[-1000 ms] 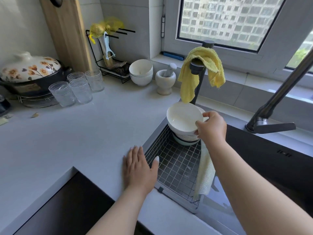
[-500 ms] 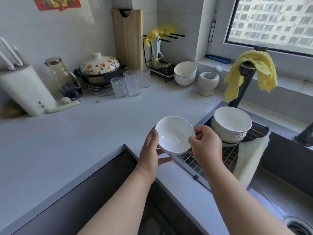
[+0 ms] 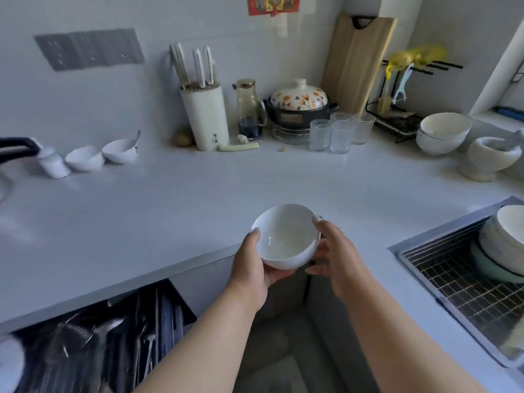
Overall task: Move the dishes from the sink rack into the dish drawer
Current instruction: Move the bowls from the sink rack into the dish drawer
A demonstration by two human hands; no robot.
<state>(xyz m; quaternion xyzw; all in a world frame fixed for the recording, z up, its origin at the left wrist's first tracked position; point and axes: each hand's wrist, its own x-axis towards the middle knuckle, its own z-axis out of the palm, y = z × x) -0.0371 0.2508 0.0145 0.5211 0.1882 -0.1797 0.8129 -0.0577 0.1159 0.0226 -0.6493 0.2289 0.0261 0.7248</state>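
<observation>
A small white bowl [image 3: 286, 236] hangs in the air over the counter's front edge, held between both hands. My left hand [image 3: 249, 265] cups it from below and from the left, with the thumb on the rim. On the bowl's right side, my right hand [image 3: 340, 259] holds it with the thumb at the rim and the fingers underneath. The wire sink rack [image 3: 459, 282] is at the right edge and carries a stack of white bowls [image 3: 507, 239] on a pale green dish. A dark open drawer [image 3: 113, 336] with metal utensils lies at the lower left.
Along the back wall stand a knife block [image 3: 205, 117], a glass jar [image 3: 249, 109], a flowered pot [image 3: 299, 104], several glasses [image 3: 337, 131] and a cutting board [image 3: 354, 61]. Two stacked bowls [image 3: 442, 131] and a mortar [image 3: 490, 157] sit at the right. Small white bowls [image 3: 85, 157] are at the left.
My right hand lifted the bowl off the stack in the rack and carried it left. My left hand left the counter and took hold of it. The view swung left, showing the open drawer.
</observation>
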